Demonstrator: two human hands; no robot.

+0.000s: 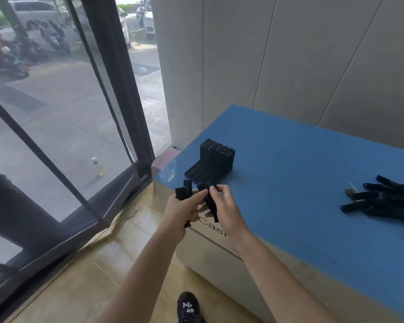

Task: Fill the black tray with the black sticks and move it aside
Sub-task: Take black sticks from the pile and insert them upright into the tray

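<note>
The black tray [197,172] lies on the blue table top [289,171] near its left corner. Several black sticks [216,157] stand upright in its far rows, and the near rows show bare holes. My left hand [181,210] grips a few black sticks [184,191] just in front of the tray, over the table's corner. My right hand [226,206] holds another bundle of black sticks [210,201] beside it, and the two hands touch at the fingertips. A loose pile of black sticks [383,199] lies at the table's right edge.
The table is a pale box with a blue top, set against a grey panelled wall [289,54]. A glass door with a dark frame [117,89] stands to the left. My shoe [188,307] rests on the wooden floor below.
</note>
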